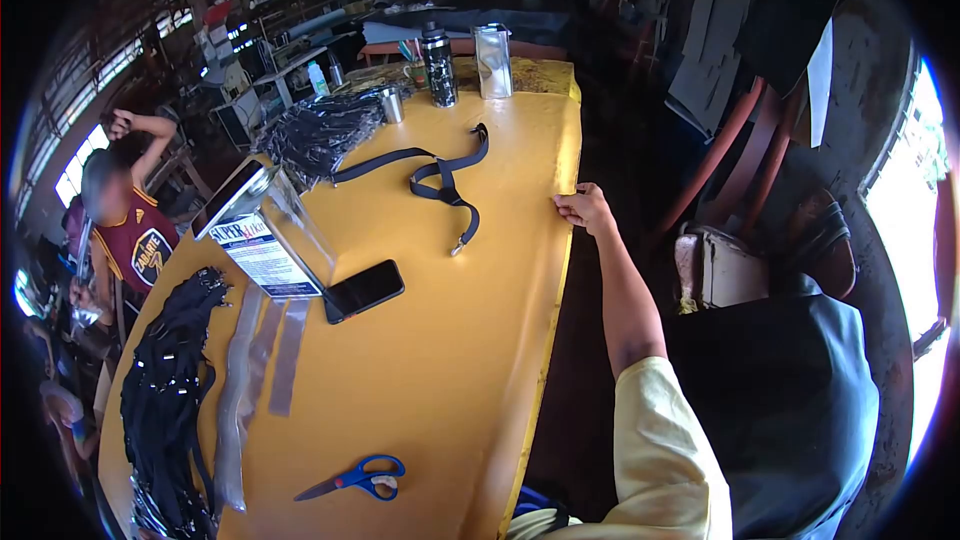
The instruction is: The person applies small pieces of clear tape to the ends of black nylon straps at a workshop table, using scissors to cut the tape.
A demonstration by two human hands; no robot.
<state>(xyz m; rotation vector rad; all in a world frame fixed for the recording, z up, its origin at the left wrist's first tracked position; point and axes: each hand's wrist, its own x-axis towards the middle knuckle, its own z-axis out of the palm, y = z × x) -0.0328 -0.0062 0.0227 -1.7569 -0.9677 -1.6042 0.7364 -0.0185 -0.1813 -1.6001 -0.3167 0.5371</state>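
My right hand (pixel 585 208) reaches out to the long edge of the table. Its fingers are closed on the edge of the yellow table cover (pixel 470 340). My left hand is out of view. Nearest to the right hand on the table lies a black strap harness (pixel 440 180) with a metal clip at one end, looking like suspenders. A black phone (pixel 365 290) lies beside an open metal tin (pixel 270 230) with a printed label. Blue-handled scissors (pixel 365 477) rest near the front, their blades pointing left.
Bundled black straps (pixel 170 380) and translucent strips (pixel 240 390) lie at left. At the far end are another black bundle (pixel 320 130), a metal cup (pixel 392 105), a dark bottle (pixel 438 65) and a tin (pixel 493 60). A person (pixel 125 205) is at left; a black-covered object (pixel 780 410) stands at right.
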